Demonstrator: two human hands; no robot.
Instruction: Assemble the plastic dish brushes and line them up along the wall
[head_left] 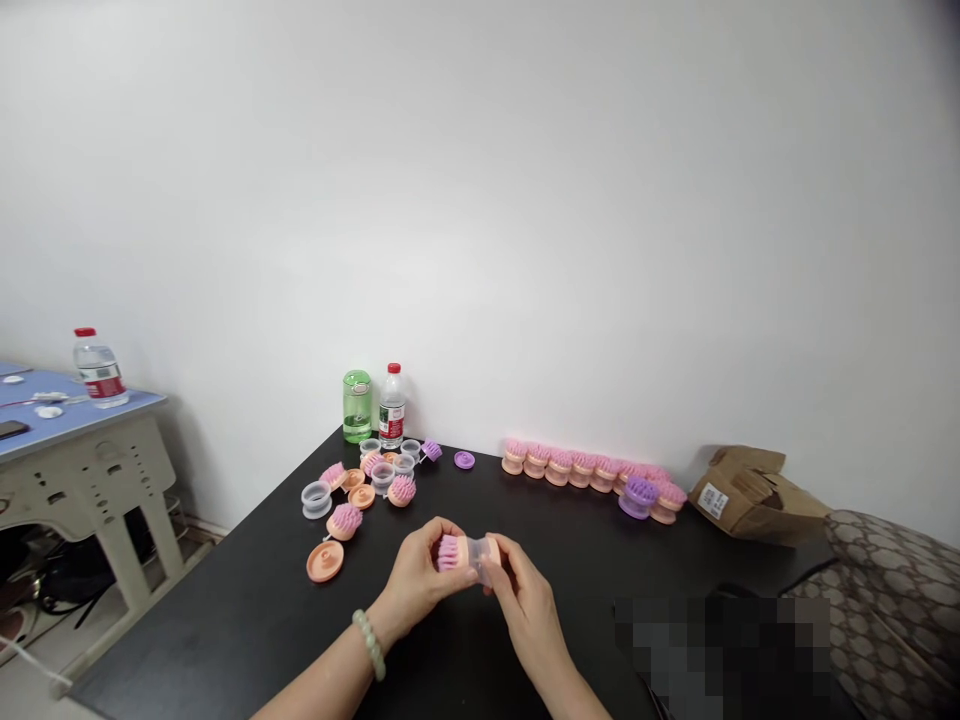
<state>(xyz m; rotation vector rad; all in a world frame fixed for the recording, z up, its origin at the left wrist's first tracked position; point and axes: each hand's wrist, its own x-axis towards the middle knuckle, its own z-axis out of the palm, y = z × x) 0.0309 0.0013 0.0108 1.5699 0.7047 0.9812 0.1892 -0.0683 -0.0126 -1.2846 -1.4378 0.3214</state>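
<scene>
Both of my hands meet over the near middle of the black table, on one round scrub brush [478, 562] turned on its side. My left hand [424, 570] wraps the end with pink bristles and a peach rim. At the opposite end, the fingers of my right hand [523, 592] close around the peach base. A translucent middle section shows between the two hands. To the left lie loose brush parts: a pink bristle head [345, 521], a peach disc [325, 562], a translucent ring [316, 500] and several others.
Along the wall runs a row of pink brushes [559, 467], with a purple brush [638, 497] in front. A purple disc [464, 460], a green bottle [357, 407] and a water bottle [391, 410] stand or lie at the back. A cardboard box [757, 500] and patterned bag [900, 580] are right.
</scene>
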